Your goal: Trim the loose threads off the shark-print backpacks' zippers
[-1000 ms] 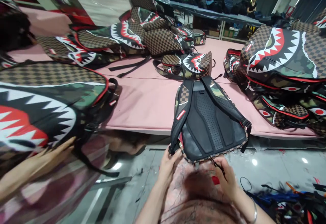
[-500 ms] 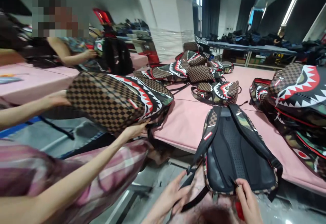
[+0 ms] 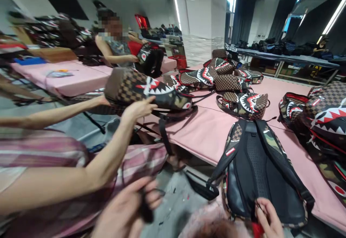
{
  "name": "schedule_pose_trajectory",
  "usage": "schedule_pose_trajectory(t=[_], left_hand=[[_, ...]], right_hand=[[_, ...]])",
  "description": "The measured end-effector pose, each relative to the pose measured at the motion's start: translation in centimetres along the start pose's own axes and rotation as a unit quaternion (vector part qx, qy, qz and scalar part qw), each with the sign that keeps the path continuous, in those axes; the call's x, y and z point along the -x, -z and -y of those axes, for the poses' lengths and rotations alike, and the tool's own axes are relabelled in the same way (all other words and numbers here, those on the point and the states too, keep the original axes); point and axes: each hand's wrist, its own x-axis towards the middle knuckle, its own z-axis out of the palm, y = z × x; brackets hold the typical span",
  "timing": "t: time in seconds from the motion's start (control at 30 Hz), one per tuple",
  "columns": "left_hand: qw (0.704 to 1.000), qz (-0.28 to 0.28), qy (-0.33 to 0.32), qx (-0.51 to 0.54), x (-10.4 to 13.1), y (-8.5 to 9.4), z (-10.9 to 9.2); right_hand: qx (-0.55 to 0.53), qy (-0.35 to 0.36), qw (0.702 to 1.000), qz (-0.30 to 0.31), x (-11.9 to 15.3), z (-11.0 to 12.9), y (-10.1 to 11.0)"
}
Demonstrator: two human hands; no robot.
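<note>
Black padded-back backpack with brown-check and camouflage trim (image 3: 261, 175) lies back-up on the pink-covered table (image 3: 194, 137), lower end overhanging toward me. My left hand (image 3: 127, 212) is closed round a blurred black piece (image 3: 146, 207), maybe webbing; my right hand (image 3: 268, 217) pinches a small dark piece (image 3: 257, 204) by its lower edge. Both padded black shoulder straps (image 3: 225, 160) already attached; looks mid-job, can't tell how much is left.

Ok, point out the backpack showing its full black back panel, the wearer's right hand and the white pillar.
Backpack (image 3: 260, 171): head view, on the black back panel.
Right hand (image 3: 270, 219): head view, on the middle of the hand.
White pillar (image 3: 200, 18): head view, on its upper part.
</note>
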Motion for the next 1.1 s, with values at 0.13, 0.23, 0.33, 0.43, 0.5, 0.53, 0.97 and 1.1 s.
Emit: schedule_pose_trajectory(t=[0.13, 0.23, 0.33, 0.43, 0.5, 0.53, 0.97, 1.1], left_hand=[[0.943, 0.296, 0.142, 0.057, 1.4, -7.6, 3.6], [0.915, 0.367, 0.157, 0.062, 2.3, -10.4, 5.5], [0.897, 0.406, 0.168, 0.051, 2.1, -11.1, 6.5], [0.893, 0.409, 0.181, 0.043, 1.7, -11.1, 7.0], [0.891, 0.412, 0.191, 0.030, 1.7, -11.0, 7.3], [0.888, 0.415, 0.195, 0.024, 1.8, -11.0, 7.4], [0.887, 0.421, 0.191, 0.007, 2.1, -11.4, 8.7], [0.864, 0.468, 0.153, -0.102, 0.8, -10.6, 9.6]], right_hand=[[0.064, 0.077, 0.991, 0.088, -1.0, 4.3, -0.4], [0.107, 0.116, 0.984, 0.081, -1.8, 7.0, -1.4], [0.157, 0.176, 0.967, 0.094, -2.7, 8.8, -2.2], [0.182, 0.243, 0.943, 0.135, -3.5, 9.9, -2.5], [0.193, 0.266, 0.933, 0.148, -4.1, 10.4, -2.8], [0.199, 0.270, 0.930, 0.152, -4.4, 10.5, -2.9], [0.244, 0.277, 0.916, 0.159, -4.5, 10.9, -3.0], [0.214, 0.271, 0.928, 0.139, -4.8, 10.1, -1.6]])
